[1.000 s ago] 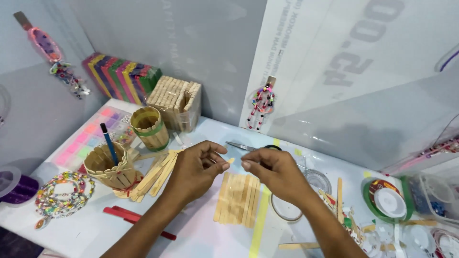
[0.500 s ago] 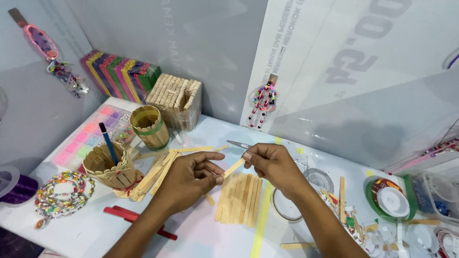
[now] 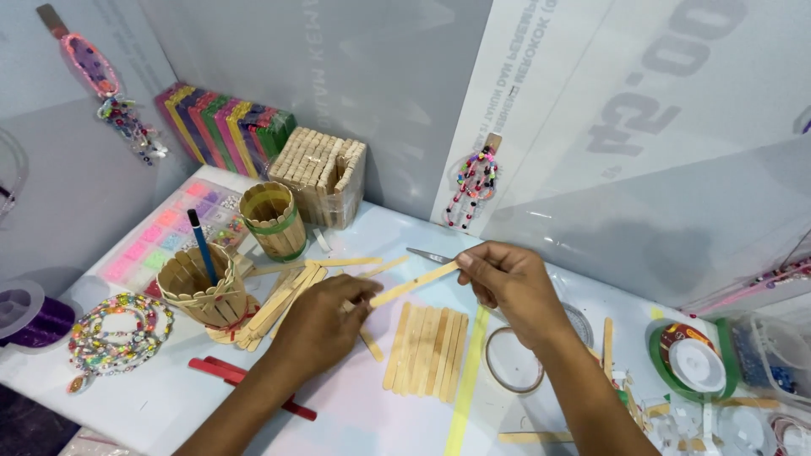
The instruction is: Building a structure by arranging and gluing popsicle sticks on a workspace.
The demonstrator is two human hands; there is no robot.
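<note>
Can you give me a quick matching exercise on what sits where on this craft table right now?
Things:
1. blue pencil
2. loose craft stick
3. row of flat sticks
4. bead bracelet

Places:
A. lying side by side on the table between the forearms
B. standing in the stick-built cup
C. held between left hand and right hand
D. flat near the table's left edge, beside a purple spool

Pairs: 1-B, 2-C, 3-A, 4-D
</note>
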